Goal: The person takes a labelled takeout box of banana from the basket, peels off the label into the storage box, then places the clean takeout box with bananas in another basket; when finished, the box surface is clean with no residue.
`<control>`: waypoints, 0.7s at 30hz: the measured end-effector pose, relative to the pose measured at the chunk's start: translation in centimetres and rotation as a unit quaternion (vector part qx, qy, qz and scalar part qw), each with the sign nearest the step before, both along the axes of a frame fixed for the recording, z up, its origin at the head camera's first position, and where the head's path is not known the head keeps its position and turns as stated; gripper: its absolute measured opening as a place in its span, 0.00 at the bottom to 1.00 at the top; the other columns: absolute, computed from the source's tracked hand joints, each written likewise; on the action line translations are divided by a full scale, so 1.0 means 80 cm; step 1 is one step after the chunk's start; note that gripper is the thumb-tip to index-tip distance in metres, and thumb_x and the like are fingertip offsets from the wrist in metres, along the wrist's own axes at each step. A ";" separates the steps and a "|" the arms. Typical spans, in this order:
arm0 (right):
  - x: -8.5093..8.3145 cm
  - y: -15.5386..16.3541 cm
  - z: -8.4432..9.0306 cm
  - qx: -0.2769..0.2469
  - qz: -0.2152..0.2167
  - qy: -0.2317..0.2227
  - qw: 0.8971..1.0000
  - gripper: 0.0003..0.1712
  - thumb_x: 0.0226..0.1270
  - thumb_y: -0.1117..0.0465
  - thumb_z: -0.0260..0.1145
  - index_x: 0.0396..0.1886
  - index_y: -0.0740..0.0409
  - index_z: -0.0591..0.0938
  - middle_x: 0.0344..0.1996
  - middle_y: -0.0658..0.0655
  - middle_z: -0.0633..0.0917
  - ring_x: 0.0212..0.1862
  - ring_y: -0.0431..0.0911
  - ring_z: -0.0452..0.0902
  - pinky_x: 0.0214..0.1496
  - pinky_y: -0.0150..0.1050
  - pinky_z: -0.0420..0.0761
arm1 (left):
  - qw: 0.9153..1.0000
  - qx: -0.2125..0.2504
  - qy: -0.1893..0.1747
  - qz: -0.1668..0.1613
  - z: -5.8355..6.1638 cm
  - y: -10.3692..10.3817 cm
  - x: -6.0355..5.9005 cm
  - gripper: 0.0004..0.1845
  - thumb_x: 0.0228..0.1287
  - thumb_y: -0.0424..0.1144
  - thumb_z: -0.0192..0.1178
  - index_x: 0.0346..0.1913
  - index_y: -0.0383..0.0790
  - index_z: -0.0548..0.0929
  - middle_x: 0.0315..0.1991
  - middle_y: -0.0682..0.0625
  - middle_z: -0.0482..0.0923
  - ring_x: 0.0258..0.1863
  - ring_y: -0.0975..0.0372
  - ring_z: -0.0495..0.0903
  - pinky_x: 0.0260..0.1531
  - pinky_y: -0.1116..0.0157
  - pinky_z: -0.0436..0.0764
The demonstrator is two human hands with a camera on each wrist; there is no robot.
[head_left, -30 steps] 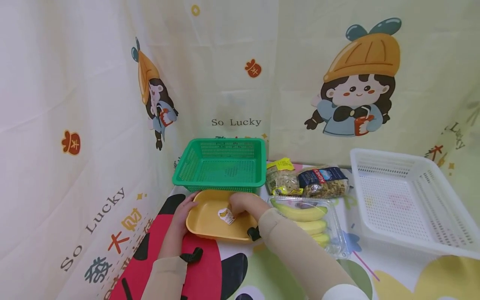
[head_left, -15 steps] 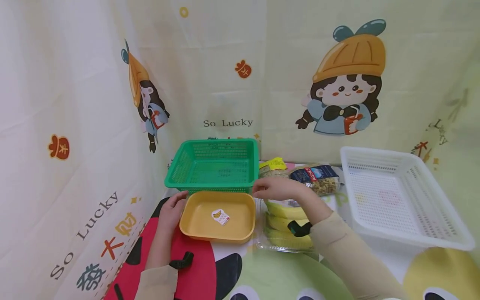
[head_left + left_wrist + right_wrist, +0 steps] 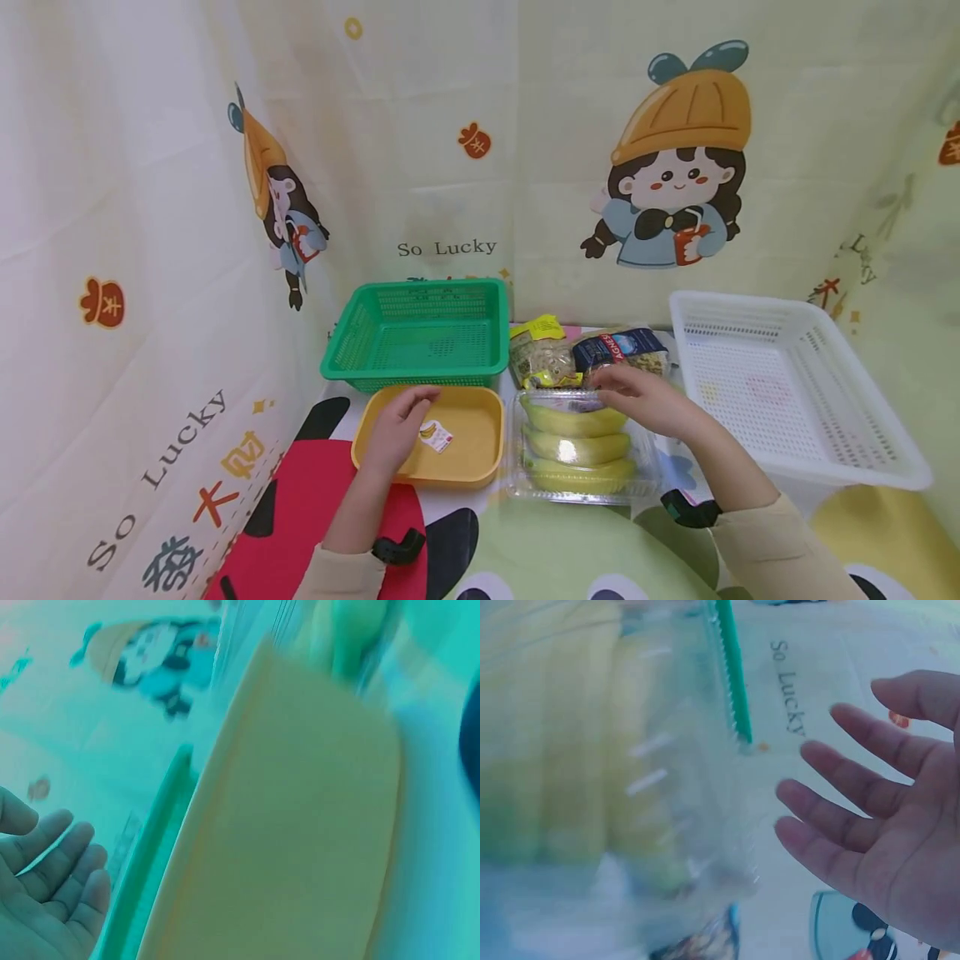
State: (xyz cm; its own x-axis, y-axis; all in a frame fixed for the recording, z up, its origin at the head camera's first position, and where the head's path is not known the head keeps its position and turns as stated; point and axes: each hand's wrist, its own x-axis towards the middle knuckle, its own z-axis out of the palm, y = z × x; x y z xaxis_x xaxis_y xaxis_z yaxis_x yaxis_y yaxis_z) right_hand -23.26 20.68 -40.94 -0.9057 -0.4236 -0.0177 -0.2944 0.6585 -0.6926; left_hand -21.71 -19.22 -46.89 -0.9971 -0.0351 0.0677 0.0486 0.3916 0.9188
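Observation:
Above the left part of a yellow-orange plastic tub (image 3: 472, 450) hovers my left hand (image 3: 397, 429), fingers relaxed and holding nothing. Inside that tub lies a small white card (image 3: 437, 437) with a banana picture. To the tub's right sits a clear plastic box (image 3: 647, 475) with several bananas (image 3: 577, 448) in it. My right hand (image 3: 645, 398) is over the box's back right corner with loosely spread fingers and an empty palm, as the right wrist view shows. In the left wrist view the tub's side wall (image 3: 292, 810) fills the middle, apart from the left hand (image 3: 49, 889).
A green basket (image 3: 416, 375) stands directly behind the tub. Two food packages, one with yellow ends (image 3: 543, 354) and one dark blue (image 3: 618, 346), lie behind the banana box. At the right is a white basket (image 3: 810, 467). Printed cloth (image 3: 555, 167) hangs behind and at the left.
My right hand has left the tub's inside and moved right over the banana box. My left hand has come off the tub's left rim and moved right above it. The card stays in the tub.

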 end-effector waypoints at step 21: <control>0.032 0.042 -0.093 -0.155 -0.150 -0.081 0.973 0.43 0.77 0.47 0.54 0.81 0.53 0.44 0.78 0.70 0.44 0.75 0.73 0.45 0.69 0.72 0.57 | 0.985 0.079 -0.016 -0.155 -0.019 0.158 0.028 0.28 0.73 0.38 0.52 0.74 0.55 0.65 0.79 0.53 0.53 0.79 0.52 0.50 0.75 0.42 0.52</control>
